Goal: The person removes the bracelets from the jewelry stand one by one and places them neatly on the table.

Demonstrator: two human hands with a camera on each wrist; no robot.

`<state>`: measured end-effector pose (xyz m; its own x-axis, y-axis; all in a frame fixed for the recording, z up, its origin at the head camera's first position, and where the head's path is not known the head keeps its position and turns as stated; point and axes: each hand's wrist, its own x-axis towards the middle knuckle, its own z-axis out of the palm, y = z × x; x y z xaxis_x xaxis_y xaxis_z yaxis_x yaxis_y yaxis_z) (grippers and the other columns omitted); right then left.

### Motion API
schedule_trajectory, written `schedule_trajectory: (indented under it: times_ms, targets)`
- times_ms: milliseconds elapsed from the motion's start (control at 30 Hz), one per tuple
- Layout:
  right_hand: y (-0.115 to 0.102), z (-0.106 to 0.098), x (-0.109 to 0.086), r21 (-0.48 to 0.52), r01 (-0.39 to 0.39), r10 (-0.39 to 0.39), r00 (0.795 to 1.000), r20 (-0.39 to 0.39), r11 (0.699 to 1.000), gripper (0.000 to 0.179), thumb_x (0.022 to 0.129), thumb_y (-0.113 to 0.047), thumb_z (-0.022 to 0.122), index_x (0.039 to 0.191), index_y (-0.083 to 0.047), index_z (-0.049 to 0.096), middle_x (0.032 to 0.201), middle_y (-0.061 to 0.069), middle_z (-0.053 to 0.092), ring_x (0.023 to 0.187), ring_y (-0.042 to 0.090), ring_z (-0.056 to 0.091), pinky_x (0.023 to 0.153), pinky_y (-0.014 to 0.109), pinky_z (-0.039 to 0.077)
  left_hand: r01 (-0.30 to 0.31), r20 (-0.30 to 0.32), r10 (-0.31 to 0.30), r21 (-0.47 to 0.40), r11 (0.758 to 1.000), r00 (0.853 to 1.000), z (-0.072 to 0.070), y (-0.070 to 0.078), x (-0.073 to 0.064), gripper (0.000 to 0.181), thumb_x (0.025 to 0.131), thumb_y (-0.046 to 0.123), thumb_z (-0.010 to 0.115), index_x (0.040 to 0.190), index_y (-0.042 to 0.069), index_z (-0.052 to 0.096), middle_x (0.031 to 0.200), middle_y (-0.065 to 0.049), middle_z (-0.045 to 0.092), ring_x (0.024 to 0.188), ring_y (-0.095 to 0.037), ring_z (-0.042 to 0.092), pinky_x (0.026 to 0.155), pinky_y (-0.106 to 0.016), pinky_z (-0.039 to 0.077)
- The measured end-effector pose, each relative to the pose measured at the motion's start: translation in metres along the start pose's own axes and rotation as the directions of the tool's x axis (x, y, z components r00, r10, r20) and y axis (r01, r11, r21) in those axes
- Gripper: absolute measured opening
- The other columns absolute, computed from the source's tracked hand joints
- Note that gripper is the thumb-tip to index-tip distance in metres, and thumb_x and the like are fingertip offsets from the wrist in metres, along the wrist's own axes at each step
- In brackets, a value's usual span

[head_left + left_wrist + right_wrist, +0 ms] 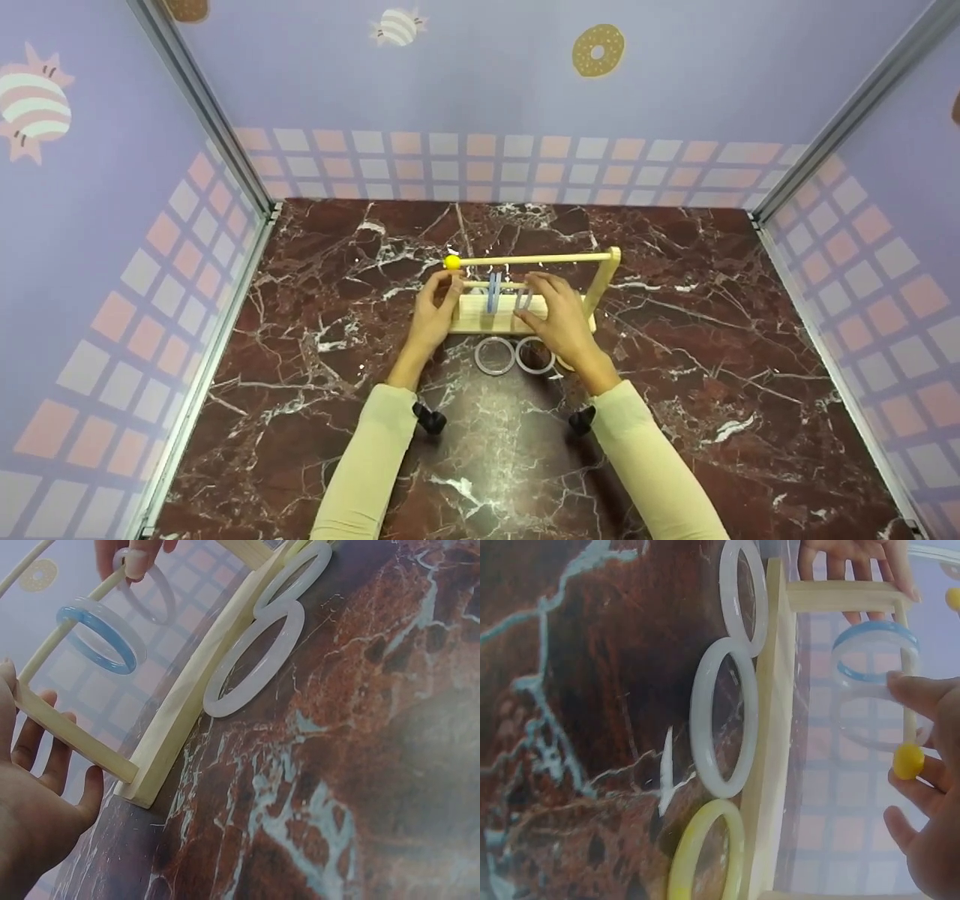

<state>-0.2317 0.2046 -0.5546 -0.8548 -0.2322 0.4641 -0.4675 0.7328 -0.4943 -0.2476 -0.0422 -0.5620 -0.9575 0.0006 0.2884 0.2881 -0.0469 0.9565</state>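
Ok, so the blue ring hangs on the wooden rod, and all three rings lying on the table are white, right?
Not all: the right wrist view shows one yellow ring on the table; the other two rings are white. The blue ring does hang on the wooden rod.

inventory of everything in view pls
Printed wall panels: 3, lavender, back and sides
Metal rails: several, grey, along panels
Marbled tabletop: 1, dark red, between panels
Wooden stand: 1, pale, on tabletop
Balls: 2, yellow, stand's tips
Hung bangles: 2, blue and pale, on stand
Pinched bangle: 1, pale, right of those
Loose bangles: 3, two whitish, one yellow, before stand
Wrist cameras: 2, black, inner wrists
Sleeves: 2, cream, forearms
Hands: 2, bare, at stand
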Motion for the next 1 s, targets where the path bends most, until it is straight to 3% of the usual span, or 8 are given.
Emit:
schedule_trajectory:
  times_ms: [200, 433, 500, 700, 900, 1000]
  targets:
    - [0.004, -0.004, -0.002, 0.090, 0.020, -0.010, 0.994, -0.112, 0.996, 0.059, 0.087, -0.024, 0.091, 0.136, -0.001, 0.067, 0.137, 0.014, 0.066, 0.121, 0.033, 0.063, 0.108, 0.049, 0.046, -0.006, -0.007, 0.006, 0.005, 1.000, 1.000, 0.000, 0.001, 0.000, 0.028, 0.107, 0.004, 0.061, 0.129, -0.013, 0.064, 0.119, -0.030, 0.067, 0.106, -0.038, 0.064, 0.086, -0.024, 0.049]
    - [0.014, -0.007, -0.013, 0.145, -0.055, 0.073, 0.989, -0.125, 0.988, 0.058, 0.088, -0.027, 0.090, 0.134, 0.001, 0.068, 0.134, 0.014, 0.068, 0.121, 0.032, 0.063, 0.109, 0.046, 0.046, -0.003, -0.003, 0.003, -0.003, 1.000, 1.000, 0.001, 0.000, 0.000, 0.028, 0.107, 0.003, 0.061, 0.129, -0.014, 0.063, 0.119, -0.033, 0.066, 0.098, -0.013, 0.064, 0.086, -0.023, 0.048]
    - [0.017, -0.006, -0.017, 0.156, -0.076, 0.095, 0.988, -0.119, 0.985, 0.057, 0.089, -0.028, 0.089, 0.133, 0.001, 0.068, 0.132, 0.015, 0.069, 0.121, 0.034, 0.064, 0.108, 0.047, 0.047, -0.006, -0.005, 0.006, -0.004, 1.000, 1.000, 0.001, -0.001, 0.000, 0.027, 0.107, 0.003, 0.062, 0.128, -0.013, 0.063, 0.119, -0.035, 0.065, 0.098, -0.017, 0.065, 0.085, -0.023, 0.048]
    - [0.018, -0.006, -0.028, 0.182, -0.140, 0.161, 0.981, -0.107, 0.973, 0.055, 0.089, -0.031, 0.089, 0.131, -0.001, 0.071, 0.126, 0.015, 0.073, 0.114, 0.036, 0.066, 0.101, 0.051, 0.050, -0.011, -0.008, 0.011, -0.009, 1.000, 1.000, 0.001, -0.001, 0.000, 0.027, 0.107, 0.005, 0.061, 0.127, -0.013, 0.064, 0.118, -0.034, 0.065, 0.105, -0.043, 0.064, 0.086, -0.024, 0.049]
    - [0.017, -0.002, -0.036, 0.219, -0.167, 0.186, 0.980, -0.072, 0.961, 0.054, 0.089, -0.031, 0.089, 0.129, 0.001, 0.072, 0.126, 0.015, 0.074, 0.114, 0.035, 0.068, 0.096, 0.053, 0.054, -0.011, -0.010, 0.011, -0.004, 1.000, 1.000, 0.001, -0.001, -0.001, 0.028, 0.107, 0.003, 0.061, 0.128, -0.016, 0.061, 0.118, -0.032, 0.066, 0.100, -0.025, 0.065, 0.087, -0.025, 0.050]
    - [0.017, 0.000, -0.040, 0.229, -0.163, 0.182, 0.981, -0.064, 0.960, 0.054, 0.089, -0.030, 0.089, 0.129, 0.002, 0.072, 0.125, 0.016, 0.074, 0.114, 0.034, 0.069, 0.093, 0.056, 0.055, -0.015, -0.009, 0.015, 0.001, 1.000, 1.000, 0.001, -0.002, 0.000, 0.028, 0.107, 0.003, 0.060, 0.128, -0.016, 0.061, 0.118, -0.033, 0.066, 0.101, -0.031, 0.065, 0.087, -0.024, 0.049]
